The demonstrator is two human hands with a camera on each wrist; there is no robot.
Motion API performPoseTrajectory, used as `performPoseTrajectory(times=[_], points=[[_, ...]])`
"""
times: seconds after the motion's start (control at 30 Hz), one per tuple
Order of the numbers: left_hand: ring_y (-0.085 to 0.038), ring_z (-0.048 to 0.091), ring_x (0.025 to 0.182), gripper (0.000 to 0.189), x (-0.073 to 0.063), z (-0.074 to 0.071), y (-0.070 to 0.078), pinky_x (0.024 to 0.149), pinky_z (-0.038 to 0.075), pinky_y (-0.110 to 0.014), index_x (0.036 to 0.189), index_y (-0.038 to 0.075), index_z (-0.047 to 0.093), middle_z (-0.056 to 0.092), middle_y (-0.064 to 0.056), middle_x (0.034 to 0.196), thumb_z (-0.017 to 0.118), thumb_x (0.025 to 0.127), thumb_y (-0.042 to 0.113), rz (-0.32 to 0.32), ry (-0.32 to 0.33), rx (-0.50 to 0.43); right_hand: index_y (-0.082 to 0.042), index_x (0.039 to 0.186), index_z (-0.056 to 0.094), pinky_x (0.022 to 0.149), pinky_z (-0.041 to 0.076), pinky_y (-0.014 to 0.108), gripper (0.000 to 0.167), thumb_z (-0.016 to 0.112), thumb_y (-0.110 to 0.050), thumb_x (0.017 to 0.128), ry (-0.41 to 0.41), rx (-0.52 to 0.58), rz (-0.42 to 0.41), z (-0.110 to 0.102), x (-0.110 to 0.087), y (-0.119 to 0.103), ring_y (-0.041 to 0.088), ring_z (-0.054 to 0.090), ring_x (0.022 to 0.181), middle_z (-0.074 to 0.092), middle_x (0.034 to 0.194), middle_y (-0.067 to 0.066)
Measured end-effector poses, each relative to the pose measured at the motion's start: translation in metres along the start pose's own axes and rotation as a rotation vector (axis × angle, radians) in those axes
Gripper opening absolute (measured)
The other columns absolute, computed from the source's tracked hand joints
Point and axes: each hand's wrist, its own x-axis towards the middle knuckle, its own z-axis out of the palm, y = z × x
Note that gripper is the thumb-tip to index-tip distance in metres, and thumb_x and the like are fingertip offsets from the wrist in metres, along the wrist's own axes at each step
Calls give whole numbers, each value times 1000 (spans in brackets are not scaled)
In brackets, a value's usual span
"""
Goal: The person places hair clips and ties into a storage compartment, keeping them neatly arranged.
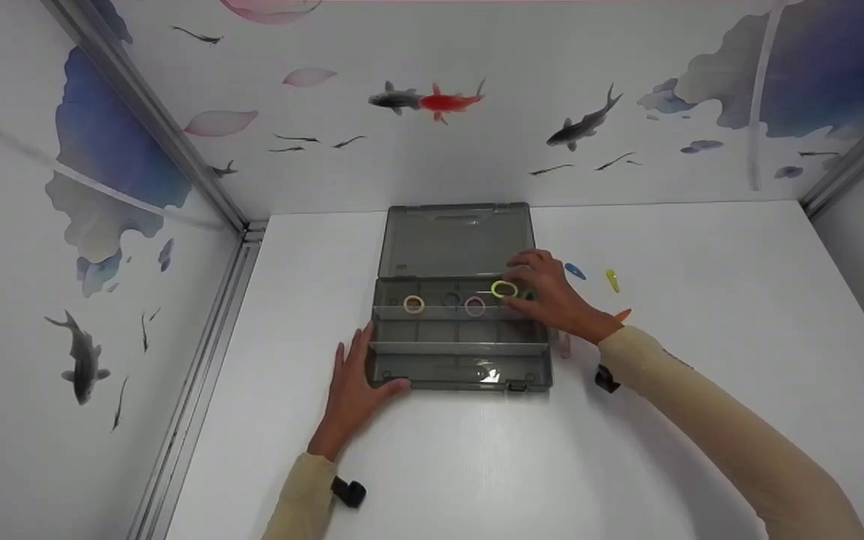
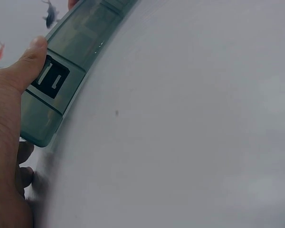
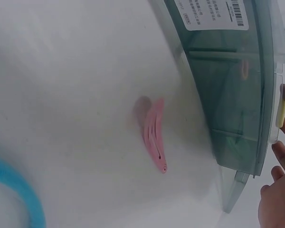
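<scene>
A grey see-through divided box (image 1: 462, 349) lies with its lid (image 1: 456, 241) folded back. My right hand (image 1: 548, 292) is over its back right part, pinching a yellow hair tie (image 1: 505, 289) between thumb and fingers. In the back row are an orange hair tie (image 1: 414, 304), a pink hair tie (image 1: 475, 305), a dark one (image 1: 451, 300) and a green one (image 1: 528, 295), partly hidden by the hand. My left hand (image 1: 353, 390) rests at the front left corner, fingers extended along the side. Its thumb presses the front wall, beside the latch (image 2: 51, 77).
Right of the box lie a blue hair clip (image 1: 574, 271), a yellow clip (image 1: 612, 280) and an orange clip (image 1: 622, 315) partly behind the wrist. A pink clip (image 3: 155, 137) lies close to the box's side. A blue curved band (image 3: 14, 183) shows at the right wrist view's edge.
</scene>
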Motion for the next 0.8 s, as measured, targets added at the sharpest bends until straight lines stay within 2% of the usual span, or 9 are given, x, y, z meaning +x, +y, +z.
performPoseTrajectory(times=[0.2, 0.47, 0.8], points=[[-51, 0, 168, 123, 0, 1, -2, 129, 16, -76, 178, 30, 21, 17, -13, 184, 91, 83, 65, -9, -7, -17, 4, 121, 75, 115, 31, 67, 32, 85, -18, 99, -27, 8, 20, 2, 2, -1, 48, 46, 139, 61, 142, 30], [-52, 2, 168, 122, -1, 0, 0, 130, 15, -75, 178, 29, 22, 19, -14, 183, 92, 84, 62, 10, 1, -22, 5, 122, 75, 114, 32, 69, 35, 85, -20, 100, -24, -4, 23, 3, 1, -1, 48, 47, 139, 61, 142, 27], [-51, 4, 168, 121, 0, 1, 0, 132, 14, -72, 178, 25, 23, 21, -17, 183, 91, 85, 61, 30, 14, -26, 7, 127, 74, 116, 31, 70, 41, 87, -19, 99, -32, 12, 71, 4, 2, -2, 48, 45, 142, 60, 144, 28]])
